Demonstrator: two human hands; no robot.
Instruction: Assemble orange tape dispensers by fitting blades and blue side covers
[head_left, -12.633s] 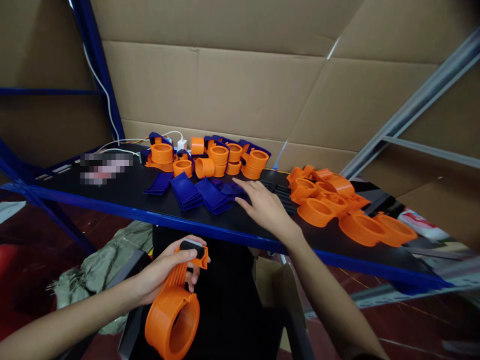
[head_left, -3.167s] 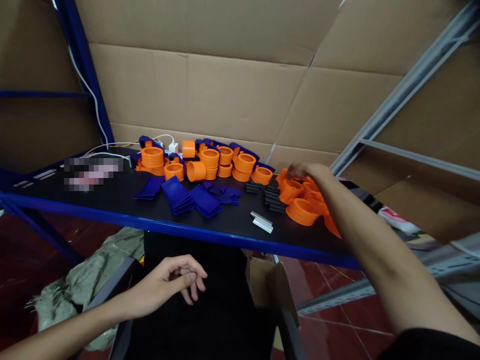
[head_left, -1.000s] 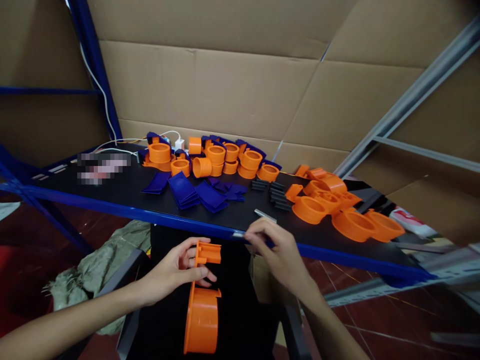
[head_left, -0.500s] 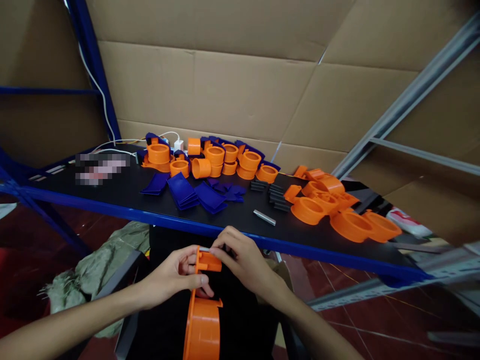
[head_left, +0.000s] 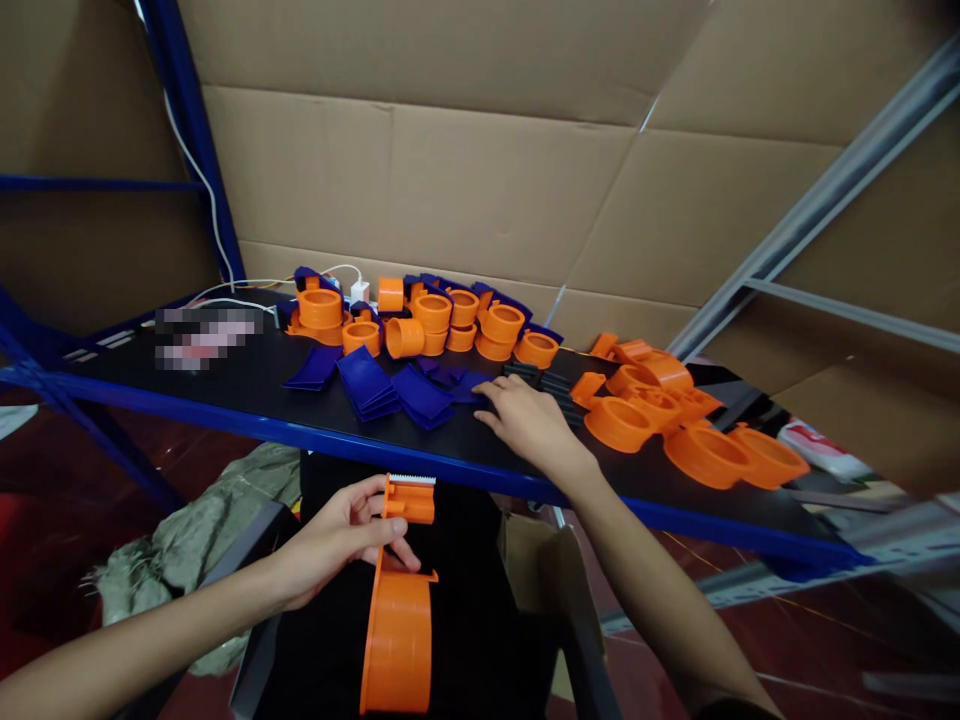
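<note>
My left hand (head_left: 356,535) is closed on the upper frame of an orange tape dispenser (head_left: 397,640), held upright above my lap. A serrated metal blade (head_left: 412,479) lies along the dispenser's top end, teeth upward. My right hand (head_left: 525,415) is stretched over the black tabletop, fingers spread and holding nothing visible. Its fingertips are at the small dark-blue plastic parts (head_left: 450,376); whether they touch is unclear. Black ridged pieces (head_left: 556,382) lie just behind that hand and are partly covered by it.
Flat blue plates (head_left: 365,385) lie in stacks left of centre. Behind them stand several orange dispensers with blue parts (head_left: 500,325). More orange dispenser bodies (head_left: 705,452) are piled at the right. A blue beam (head_left: 247,425) edges the table, and a white charger (head_left: 360,291) stands at the back.
My right hand has let go of the blade and moved up and forward onto the table. The dispenser has shifted slightly left and up in my left hand. Loose metal pieces are now covered.
</note>
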